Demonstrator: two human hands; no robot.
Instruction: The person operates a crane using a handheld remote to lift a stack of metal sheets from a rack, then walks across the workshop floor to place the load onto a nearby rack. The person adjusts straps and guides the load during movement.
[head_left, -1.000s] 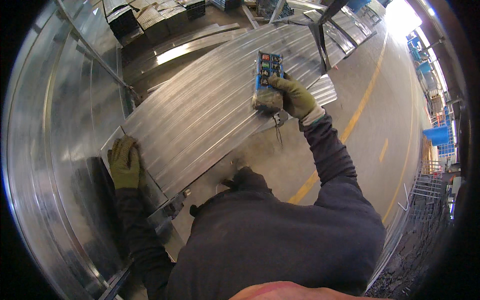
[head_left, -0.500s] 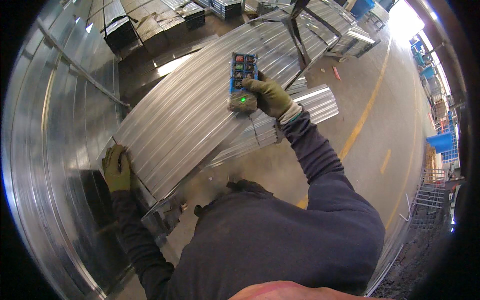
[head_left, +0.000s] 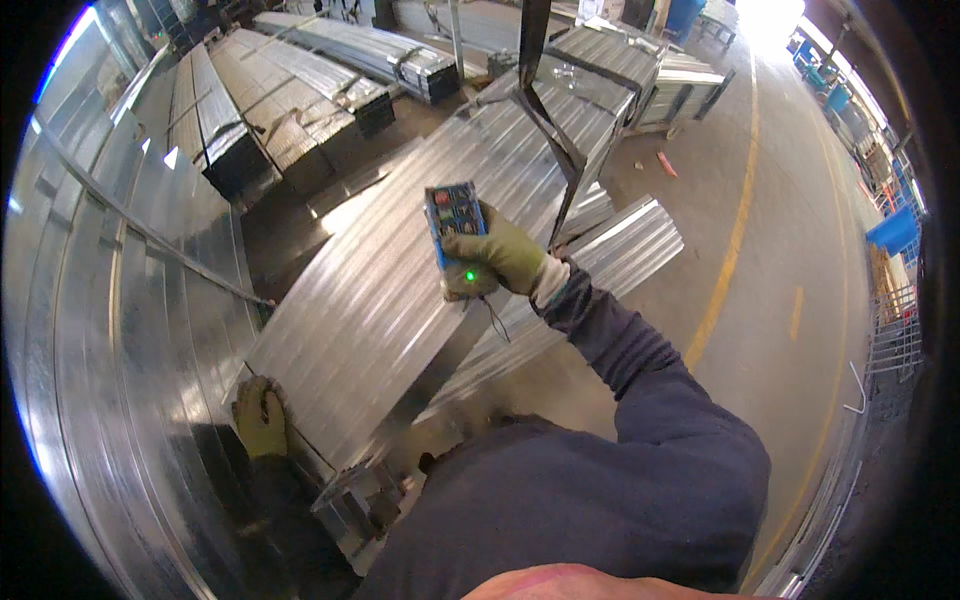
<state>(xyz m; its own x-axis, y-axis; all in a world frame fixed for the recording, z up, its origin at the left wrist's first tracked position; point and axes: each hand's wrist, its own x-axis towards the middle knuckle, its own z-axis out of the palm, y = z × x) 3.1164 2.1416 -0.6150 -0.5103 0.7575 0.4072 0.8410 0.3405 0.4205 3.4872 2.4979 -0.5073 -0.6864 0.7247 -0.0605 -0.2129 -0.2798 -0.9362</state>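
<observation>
In my right hand (head_left: 500, 250), in an olive work glove, is a blue-edged push-button remote control (head_left: 459, 222) with a lit green light. The thumb lies across its buttons, and a thin cord loop dangles below. Beneath it stretches a bundle of long ribbed metal profiles (head_left: 370, 330). My left hand (head_left: 262, 415), gloved alike, rests with its fingers laid out against the near left corner of that bundle. A dark lifting strap (head_left: 545, 110) crosses the bundle's far part and runs upward.
Tall sheet metal (head_left: 80, 330) walls the left side. Strapped metal stacks (head_left: 300, 95) lie beyond at the far left. More ribbed profiles (head_left: 630, 245) sit low on the right. A yellow-lined floor lane (head_left: 740, 230) passes a blue bin (head_left: 893, 232) on the right.
My right hand has brought the remote control lower and slightly left, and its face is tilted more. The view has shifted, showing more of the far stacks. The left hand stays at the bundle's corner.
</observation>
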